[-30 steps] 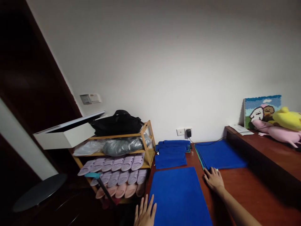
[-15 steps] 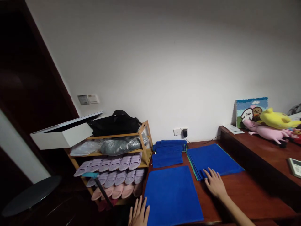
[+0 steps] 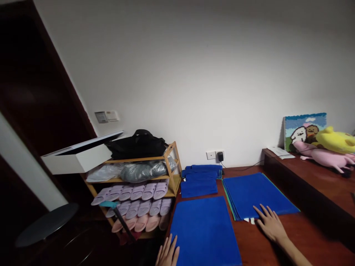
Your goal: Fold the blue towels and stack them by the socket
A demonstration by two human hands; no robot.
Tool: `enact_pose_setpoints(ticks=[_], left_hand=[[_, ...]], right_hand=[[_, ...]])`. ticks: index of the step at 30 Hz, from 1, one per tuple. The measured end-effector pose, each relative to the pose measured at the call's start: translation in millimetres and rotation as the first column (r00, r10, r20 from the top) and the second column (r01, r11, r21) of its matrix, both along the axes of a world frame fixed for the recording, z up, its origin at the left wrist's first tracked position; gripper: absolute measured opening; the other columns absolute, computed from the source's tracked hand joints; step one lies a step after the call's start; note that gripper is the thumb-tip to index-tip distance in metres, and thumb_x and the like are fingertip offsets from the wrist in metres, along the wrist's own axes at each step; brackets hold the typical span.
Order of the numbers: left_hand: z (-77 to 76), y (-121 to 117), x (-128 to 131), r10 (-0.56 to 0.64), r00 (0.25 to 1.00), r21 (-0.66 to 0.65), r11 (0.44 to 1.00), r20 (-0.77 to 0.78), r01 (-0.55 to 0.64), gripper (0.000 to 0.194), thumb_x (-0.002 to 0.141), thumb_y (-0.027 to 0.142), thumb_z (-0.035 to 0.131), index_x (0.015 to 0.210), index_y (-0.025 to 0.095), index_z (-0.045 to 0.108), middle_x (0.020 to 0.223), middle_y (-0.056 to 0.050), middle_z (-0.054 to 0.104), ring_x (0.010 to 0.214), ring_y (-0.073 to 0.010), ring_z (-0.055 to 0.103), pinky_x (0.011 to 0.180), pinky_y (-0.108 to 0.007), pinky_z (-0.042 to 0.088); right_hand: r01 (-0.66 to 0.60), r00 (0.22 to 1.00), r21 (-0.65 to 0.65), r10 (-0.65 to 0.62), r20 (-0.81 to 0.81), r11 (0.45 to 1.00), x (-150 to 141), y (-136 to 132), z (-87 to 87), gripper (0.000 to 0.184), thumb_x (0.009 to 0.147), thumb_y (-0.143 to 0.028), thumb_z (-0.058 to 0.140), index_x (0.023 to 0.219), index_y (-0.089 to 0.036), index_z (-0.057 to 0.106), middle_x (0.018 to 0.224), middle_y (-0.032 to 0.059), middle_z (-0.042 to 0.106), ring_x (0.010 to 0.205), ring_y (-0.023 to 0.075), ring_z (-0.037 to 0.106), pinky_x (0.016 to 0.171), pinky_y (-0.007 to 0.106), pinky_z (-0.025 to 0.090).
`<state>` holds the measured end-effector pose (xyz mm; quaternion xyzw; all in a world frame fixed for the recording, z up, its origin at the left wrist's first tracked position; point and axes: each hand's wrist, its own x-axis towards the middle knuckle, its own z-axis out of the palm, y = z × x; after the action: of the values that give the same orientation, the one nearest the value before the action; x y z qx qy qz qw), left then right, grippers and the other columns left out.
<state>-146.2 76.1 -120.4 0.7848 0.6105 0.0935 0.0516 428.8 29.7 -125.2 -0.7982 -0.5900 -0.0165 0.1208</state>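
A blue cloth (image 3: pixel 203 229) lies flat and square on the brown table in front of me. My left hand (image 3: pixel 168 252) rests at its lower left edge, fingers stretched out. To the right is a stack of blue cloths (image 3: pixel 255 194) with green edging and white tags at its near edge. My right hand (image 3: pixel 270 224) is spread, its fingertips on or just over the near edge of that stack. Behind the flat cloth, several folded blue cloths (image 3: pixel 199 186) lie against the wall.
On the left, a wooden rack (image 3: pixel 174 181) holds slippers (image 3: pixel 148 190), a black bag (image 3: pixel 137 146) and a white box (image 3: pixel 74 162). A plugged-in charger (image 3: pixel 220 156) sits on the wall. A raised brown ledge (image 3: pixel 280 170) at the right bears plush toys (image 3: pixel 324 156) and a picture (image 3: pixel 305 127).
My right hand has moved right along the near edge of the stack, where the bunched corner now lies flat and white tags show. The view has shifted slightly.
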Motion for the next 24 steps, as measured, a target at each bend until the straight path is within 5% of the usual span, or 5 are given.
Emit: enact_pose_setpoints(ticks=[8,13,20,24], left_hand=[[8.2,-6,4,-0.005,0.997,-0.012,1.000,0.072,0.006,0.057,0.107,0.042,0.030,0.163,0.031,0.037,0.171,0.000,0.030,0.157,-0.0227,0.028,0.130,-0.052,0.026],[12.1,-7,7,0.000,0.996,-0.036,0.999,0.092,0.003,0.059,0.108,0.045,0.026,0.163,0.026,0.036,0.172,-0.001,0.029,0.159,-0.0223,0.025,0.131,-0.051,0.024],[21.1,-3,8,-0.015,0.998,-0.002,1.000,0.054,0.015,0.060,0.106,0.047,0.034,0.161,0.024,0.043,0.170,-0.004,0.032,0.157,-0.0259,0.029,0.130,-0.053,0.026],[42.8,-5,14,-0.103,0.992,0.086,0.992,0.078,0.096,0.056,0.105,0.049,0.038,0.157,0.029,0.049,0.169,0.000,0.036,0.157,-0.0248,0.033,0.130,-0.050,0.028]], right_hand=[[0.032,0.998,0.081,-0.036,0.045,0.996,-32,-88,-18.0,0.066,0.088,-0.055,0.049,0.151,-0.039,0.056,0.160,0.0028,0.052,0.149,0.0409,0.044,0.117,0.061,0.038],[-0.092,0.995,0.043,0.090,0.033,0.995,-31,-130,-21.8,0.051,0.088,-0.055,0.049,0.133,-0.045,0.071,0.155,0.0014,0.058,0.145,0.0418,0.049,0.116,0.065,0.038],[0.169,0.984,0.093,-0.173,0.033,0.981,-46,-97,8.4,0.063,0.092,-0.061,0.035,0.150,-0.048,0.054,0.165,-0.0041,0.045,0.152,0.0437,0.037,0.116,0.073,0.033],[0.170,0.982,0.068,-0.175,0.071,0.983,-56,-82,2.4,0.064,0.090,-0.059,0.035,0.151,-0.049,0.052,0.164,-0.0042,0.045,0.153,0.0443,0.034,0.117,0.077,0.025]])
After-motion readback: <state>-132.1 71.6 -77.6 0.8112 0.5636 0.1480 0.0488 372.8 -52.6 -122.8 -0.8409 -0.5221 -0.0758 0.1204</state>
